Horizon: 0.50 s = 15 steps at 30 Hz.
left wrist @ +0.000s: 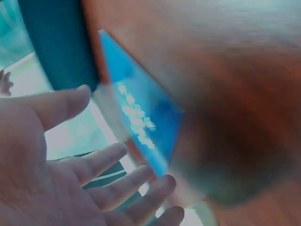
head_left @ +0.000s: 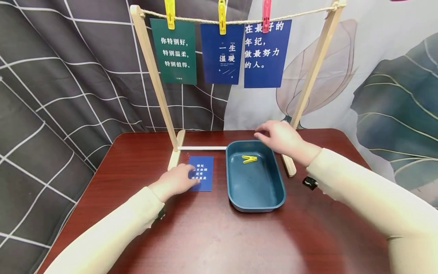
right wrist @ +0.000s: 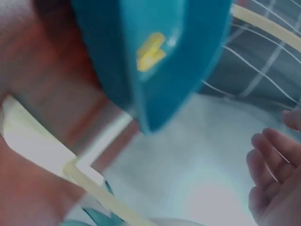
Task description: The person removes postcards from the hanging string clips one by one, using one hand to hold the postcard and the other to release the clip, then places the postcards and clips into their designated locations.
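Note:
A blue card (head_left: pixel 204 174) with white writing lies on the table left of the blue bin. My left hand (head_left: pixel 178 179) reaches over its left edge, fingers spread and slightly bent. In the left wrist view the same card (left wrist: pixel 141 103) shows beyond the fingertips, with nothing in the palm. My right hand (head_left: pixel 278 137) hovers above the far right corner of the bin (head_left: pixel 254 190), fingers loosely bent and holding nothing. Inside that bin lies one yellow clothespin (head_left: pixel 249 159), seen also as a blurred yellow clothespin (right wrist: pixel 150 52) in the right wrist view.
A wooden frame (head_left: pixel 155 76) stands behind, with a rope (head_left: pixel 202 21) across its top. Yellow clothespins (head_left: pixel 222 17) and a pink clothespin (head_left: pixel 266 15) hold up a green card (head_left: pixel 176 53) and two blue cards (head_left: pixel 224 72). Below runs a white crossbar (head_left: pixel 202 148).

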Motion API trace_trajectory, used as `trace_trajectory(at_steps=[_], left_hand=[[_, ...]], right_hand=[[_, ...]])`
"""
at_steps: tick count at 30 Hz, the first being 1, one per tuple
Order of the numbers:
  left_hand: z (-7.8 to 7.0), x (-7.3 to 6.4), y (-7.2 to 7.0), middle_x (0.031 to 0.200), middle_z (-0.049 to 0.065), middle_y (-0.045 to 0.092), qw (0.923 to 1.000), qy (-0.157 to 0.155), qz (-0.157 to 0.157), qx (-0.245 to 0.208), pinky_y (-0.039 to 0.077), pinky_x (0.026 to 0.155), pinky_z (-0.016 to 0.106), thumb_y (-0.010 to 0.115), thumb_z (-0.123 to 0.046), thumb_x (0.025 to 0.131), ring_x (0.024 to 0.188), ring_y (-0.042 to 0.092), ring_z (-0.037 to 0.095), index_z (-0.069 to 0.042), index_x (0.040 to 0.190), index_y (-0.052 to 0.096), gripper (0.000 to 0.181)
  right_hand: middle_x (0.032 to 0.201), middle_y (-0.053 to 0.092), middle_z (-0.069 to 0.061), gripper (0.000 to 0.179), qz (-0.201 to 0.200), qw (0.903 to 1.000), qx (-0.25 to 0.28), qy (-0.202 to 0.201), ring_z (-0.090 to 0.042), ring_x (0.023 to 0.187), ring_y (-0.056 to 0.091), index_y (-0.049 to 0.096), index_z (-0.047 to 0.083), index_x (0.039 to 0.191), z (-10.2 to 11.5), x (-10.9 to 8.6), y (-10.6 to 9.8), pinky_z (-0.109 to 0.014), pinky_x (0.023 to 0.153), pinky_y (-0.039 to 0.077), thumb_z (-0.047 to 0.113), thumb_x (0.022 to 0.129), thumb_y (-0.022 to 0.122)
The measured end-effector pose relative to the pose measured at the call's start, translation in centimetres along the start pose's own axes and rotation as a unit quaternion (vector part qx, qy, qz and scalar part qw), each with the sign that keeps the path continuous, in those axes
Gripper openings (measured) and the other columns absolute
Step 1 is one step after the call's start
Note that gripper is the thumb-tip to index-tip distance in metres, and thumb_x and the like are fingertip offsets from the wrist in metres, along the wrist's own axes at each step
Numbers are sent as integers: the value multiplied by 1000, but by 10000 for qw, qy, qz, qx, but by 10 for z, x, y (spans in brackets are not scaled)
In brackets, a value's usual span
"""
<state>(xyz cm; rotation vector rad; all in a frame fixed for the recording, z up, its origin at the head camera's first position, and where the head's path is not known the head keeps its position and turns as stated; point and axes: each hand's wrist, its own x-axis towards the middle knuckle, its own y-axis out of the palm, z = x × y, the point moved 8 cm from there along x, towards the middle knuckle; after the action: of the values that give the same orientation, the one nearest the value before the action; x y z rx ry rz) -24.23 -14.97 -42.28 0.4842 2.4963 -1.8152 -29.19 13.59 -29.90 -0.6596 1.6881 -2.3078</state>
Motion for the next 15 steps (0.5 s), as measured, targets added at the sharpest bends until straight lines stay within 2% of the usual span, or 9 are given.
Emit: trace_trajectory(at_steps=[3,5,7,9,10,12,14,15], left_hand=[[-8,6,-18,132,12,61,9973,114,-303,-658,45,99,51,65,-42,93,119,59,29,-10,133,61,52],[-14,11,-32,130,9,63,9899,144,-569,-1294,44,101,48,63,-41,94,116,60,27,-12,132,62,47],[-23,16,-44,129,7,63,9746,212,-868,-2053,44,102,46,63,-39,96,115,60,26,-13,132,61,45],[-32,20,-55,130,6,63,9544,235,-1127,-2753,44,102,44,62,-39,97,117,61,25,-14,133,60,44],[-36,23,-58,130,6,63,9392,241,-1175,-3219,45,102,43,62,-37,98,116,61,24,-14,134,59,43],[-48,30,-61,131,7,63,9024,319,-1246,-4112,46,101,42,61,-34,98,117,61,24,-13,136,58,43],[-61,38,-62,132,7,62,8569,348,-1209,-4999,48,99,40,62,-32,99,115,63,23,-12,138,56,44],[-68,42,-62,132,8,62,8274,374,-1158,-5482,49,98,40,62,-30,99,114,63,23,-11,139,55,45]], right_hand=[[100,72,-7,26,-417,9990,141,-18,-22,87,65,74,9,110,2,-1,-28,-46,82,49,27,98,60],[101,71,-7,27,-697,9973,223,-13,-21,85,64,74,8,110,4,-2,-48,-43,79,49,27,99,58],[101,70,-9,27,-1020,9942,347,-28,-22,84,63,73,7,111,7,-3,-69,-42,75,50,25,100,57],[101,70,-11,27,-1361,9896,461,-37,-24,86,62,72,5,112,9,-3,-88,-42,77,48,23,100,56],[101,70,-12,27,-1559,9864,525,-56,-25,87,62,72,4,111,10,-4,-97,-42,79,47,22,100,56],[99,69,-14,27,-1991,9779,632,-93,-27,88,60,72,2,111,13,-4,-116,-40,80,44,20,100,56],[98,69,-14,28,-2380,9689,673,-90,-27,90,59,72,1,111,14,-4,-133,-39,81,41,20,100,55],[97,69,-14,29,-2570,9640,680,-85,-25,90,58,73,2,112,15,-3,-142,-38,81,40,21,99,55]])
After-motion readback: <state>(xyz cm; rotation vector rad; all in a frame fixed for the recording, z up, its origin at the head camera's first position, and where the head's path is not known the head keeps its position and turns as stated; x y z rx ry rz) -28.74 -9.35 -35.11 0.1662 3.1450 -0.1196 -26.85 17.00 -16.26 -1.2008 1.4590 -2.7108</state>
